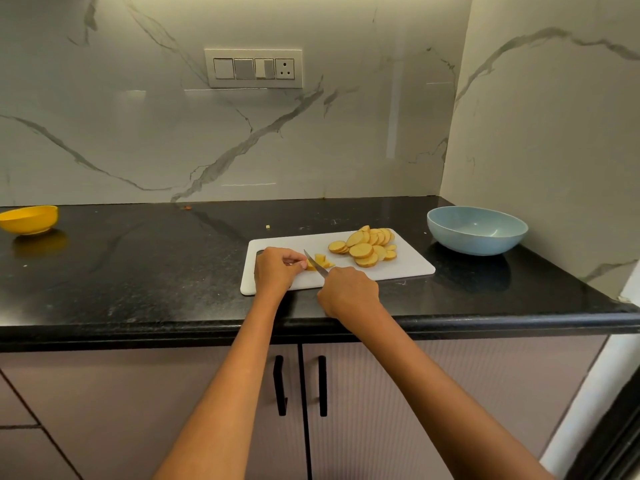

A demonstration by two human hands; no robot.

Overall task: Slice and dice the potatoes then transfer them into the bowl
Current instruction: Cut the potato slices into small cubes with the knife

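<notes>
A white cutting board (398, 268) lies on the black counter. Several round potato slices (367, 245) are heaped on its far right part. Near the board's middle lie a few cut potato pieces (322, 260). My left hand (277, 270) pinches the left end of those pieces with curled fingers. My right hand (348, 292) grips the handle of a knife (316, 264), whose blade runs across the pieces, tip pointing away and left. A pale blue bowl (477, 234) stands empty to the right of the board.
A yellow bowl (29, 220) sits at the far left of the counter (138, 265). A tiny potato scrap (267, 227) lies behind the board. The marble wall closes in on the right behind the blue bowl. Cabinet doors with black handles (300, 386) are below.
</notes>
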